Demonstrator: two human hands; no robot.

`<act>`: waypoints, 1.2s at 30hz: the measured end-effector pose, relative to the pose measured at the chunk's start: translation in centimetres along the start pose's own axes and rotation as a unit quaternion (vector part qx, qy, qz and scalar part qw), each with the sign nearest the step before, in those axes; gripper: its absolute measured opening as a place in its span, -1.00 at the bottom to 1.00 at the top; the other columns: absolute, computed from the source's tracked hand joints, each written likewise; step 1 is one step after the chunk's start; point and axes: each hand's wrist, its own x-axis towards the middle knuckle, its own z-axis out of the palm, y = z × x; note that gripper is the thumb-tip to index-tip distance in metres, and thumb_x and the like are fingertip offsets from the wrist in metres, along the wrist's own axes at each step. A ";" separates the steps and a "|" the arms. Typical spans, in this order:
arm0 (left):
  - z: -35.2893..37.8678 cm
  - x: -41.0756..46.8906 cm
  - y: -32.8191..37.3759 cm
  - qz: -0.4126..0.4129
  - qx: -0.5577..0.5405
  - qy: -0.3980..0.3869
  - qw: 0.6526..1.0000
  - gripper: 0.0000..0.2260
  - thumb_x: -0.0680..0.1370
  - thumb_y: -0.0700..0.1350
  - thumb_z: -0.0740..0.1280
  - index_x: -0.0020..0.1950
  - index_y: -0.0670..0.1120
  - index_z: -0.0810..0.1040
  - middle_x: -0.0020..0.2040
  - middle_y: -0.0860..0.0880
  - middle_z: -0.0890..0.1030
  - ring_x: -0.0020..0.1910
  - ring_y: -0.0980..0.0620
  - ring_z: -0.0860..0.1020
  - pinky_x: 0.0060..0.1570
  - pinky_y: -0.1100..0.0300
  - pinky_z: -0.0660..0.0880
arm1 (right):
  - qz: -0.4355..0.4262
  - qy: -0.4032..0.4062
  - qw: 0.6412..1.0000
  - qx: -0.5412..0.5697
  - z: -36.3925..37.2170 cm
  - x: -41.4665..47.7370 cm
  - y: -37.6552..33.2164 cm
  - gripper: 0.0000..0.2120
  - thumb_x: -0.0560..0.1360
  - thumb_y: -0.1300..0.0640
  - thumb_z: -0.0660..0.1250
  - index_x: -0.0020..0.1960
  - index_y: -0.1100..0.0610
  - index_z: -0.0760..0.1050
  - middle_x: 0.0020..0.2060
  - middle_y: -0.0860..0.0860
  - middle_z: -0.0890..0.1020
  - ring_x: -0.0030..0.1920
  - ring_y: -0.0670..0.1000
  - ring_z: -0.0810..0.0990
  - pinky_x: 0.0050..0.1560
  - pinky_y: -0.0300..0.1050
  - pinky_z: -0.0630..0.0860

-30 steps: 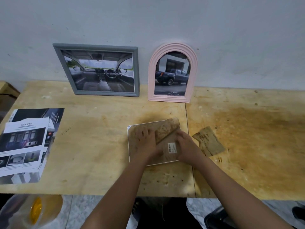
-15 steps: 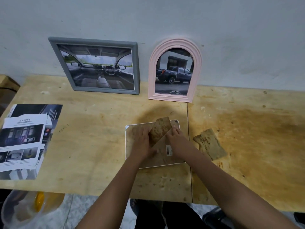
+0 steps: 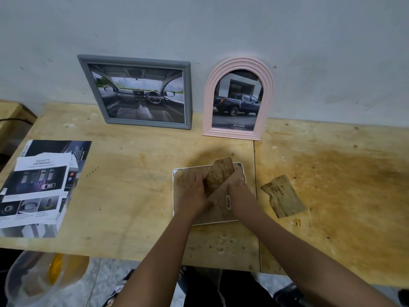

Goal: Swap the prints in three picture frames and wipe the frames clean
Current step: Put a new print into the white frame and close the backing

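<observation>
The white frame lies face down on the table, near the front edge and just left of the seam between two boards. Only its thin white rim shows around a brown backing, which is mottled with darker stains. A stand flap of the same stained board is raised off the backing, tilted, with its free end pointing towards the wall. A small white barcode sticker sits on the backing below the flap.

The left hand lies on the left half of the backing, fingers close together and pressed down, their tips at the flap's left edge. The right hand rests on the right half, fingers bent with the tips down beside the flap's right edge. I cannot tell whether they pinch anything.

A loose brown piece, stained and ragged, lies flat on the table just right of the frame, apart from it.

At the back, a grey frame with a print of a car interior leans on the wall. Beside it on the right stands a pink arched frame with a print of a dark pickup truck.

Brochures lie in a loose stack at the table's left edge. Below that corner, off the table, is a clear tub with something yellow in it.
</observation>
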 end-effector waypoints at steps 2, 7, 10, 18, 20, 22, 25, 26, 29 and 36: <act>0.0 -0.1 0.1 -0.001 -0.002 0.001 1.000 -0.41 0.26 -0.06 0.53 0.16 -0.05 0.28 0.09 -0.03 0.41 0.03 -0.03 0.41 -0.05 0.04 0.44 | 0.002 0.005 1.000 0.005 0.8 -1.2 0.2 -0.56 0.58 0.28 0.12 0.44 0.23 0.18 0.47 0.28 0.11 0.49 0.20 0.11 0.35 -0.04 0.30; 0.2 -0.5 -0.2 -0.006 0.013 -0.003 1.000 -0.33 0.32 -0.01 0.51 0.30 -0.06 0.24 0.25 -0.05 0.39 0.17 -0.08 0.43 0.06 -0.02 0.47 | 0.019 0.049 0.999 -0.013 4.7 -3.9 -0.1 -0.47 0.60 0.28 -0.02 0.51 0.31 -0.14 0.50 0.31 -0.07 0.52 0.24 -0.09 0.43 0.00 0.21; 0.3 -0.5 -0.4 -0.005 0.011 -0.004 1.000 -0.32 0.34 0.00 0.50 0.33 -0.06 0.23 0.29 -0.06 0.37 0.23 -0.08 0.41 0.08 0.01 0.45 | 0.046 0.032 0.998 -0.007 5.7 -4.2 -0.3 -0.44 0.58 0.27 0.00 0.49 0.36 -0.16 0.48 0.34 -0.08 0.50 0.30 -0.09 0.41 0.05 0.26; 0.3 -0.6 -0.7 -0.034 0.130 -0.048 0.990 -0.16 0.45 0.19 0.35 0.54 -0.06 -0.05 0.56 -0.07 -0.10 0.53 -0.09 -0.08 0.46 -0.08 -0.01 | 0.031 0.036 0.998 -0.028 5.7 -3.7 0.0 -0.41 0.50 0.23 0.24 0.44 0.40 0.12 0.41 0.39 0.20 0.44 0.34 0.20 0.27 0.13 0.41; 0.4 -1.0 -0.8 -0.059 0.183 -0.070 0.979 -0.14 0.49 0.29 0.20 0.54 -0.06 -0.22 0.54 -0.08 -0.27 0.50 -0.15 -0.31 0.44 -0.11 -0.25 | 0.044 0.062 0.996 -0.035 6.0 -3.7 0.0 -0.41 0.49 0.22 0.26 0.44 0.39 0.16 0.40 0.38 0.23 0.43 0.33 0.23 0.23 0.13 0.45; 0.5 -1.3 -1.1 -0.062 0.204 -0.087 0.973 -0.16 0.51 0.33 0.10 0.52 -0.06 -0.31 0.51 -0.09 -0.36 0.45 -0.19 -0.42 0.41 -0.13 -0.33 | 0.043 0.055 0.997 -0.042 5.9 -3.8 0.0 -0.37 0.22 0.20 0.53 0.22 0.40 0.48 0.17 0.36 0.53 0.18 0.29 0.55 -0.16 0.05 0.62; 0.6 -1.1 -1.5 -0.059 0.206 -0.115 0.970 -0.17 0.52 0.34 0.06 0.50 -0.06 -0.37 0.48 -0.10 -0.43 0.41 -0.19 -0.48 0.40 -0.12 -0.37 | 0.033 0.090 0.995 -0.036 6.6 -3.4 0.5 -0.40 0.04 0.18 0.63 0.03 0.34 0.61 -0.02 0.27 0.66 -0.01 0.21 0.66 -0.45 -0.07 0.59; 0.7 -0.9 -1.6 -0.057 0.203 -0.120 0.970 -0.17 0.52 0.34 0.05 0.49 -0.05 -0.38 0.47 -0.10 -0.45 0.41 -0.18 -0.49 0.39 -0.11 -0.39 | 0.033 0.091 0.995 -0.036 6.4 -3.4 0.4 -0.42 0.06 0.18 0.62 0.03 0.34 0.61 -0.02 0.27 0.66 0.00 0.21 0.66 -0.45 -0.07 0.59; 1.0 -1.0 -2.3 -0.041 0.194 -0.108 0.974 -0.18 0.53 0.33 0.04 0.49 -0.04 -0.40 0.42 -0.05 -0.52 0.39 -0.14 -0.52 0.37 -0.08 -0.43 | 0.021 0.113 0.992 -0.046 6.4 -3.7 0.5 -0.46 0.09 0.18 0.63 0.03 0.32 0.62 -0.01 0.25 0.66 0.01 0.19 0.66 -0.48 -0.09 0.57; 0.4 -2.5 -3.8 0.052 0.112 -0.019 0.992 -0.22 0.42 0.30 -0.19 0.54 -0.09 -0.09 0.50 0.03 -0.23 0.48 0.06 -0.30 0.42 0.11 -0.30 | 0.017 0.141 0.990 -0.005 4.9 -3.9 0.7 -0.56 0.43 0.14 0.33 0.28 0.24 0.45 0.29 0.18 0.47 0.30 0.16 0.45 -0.01 -0.03 0.56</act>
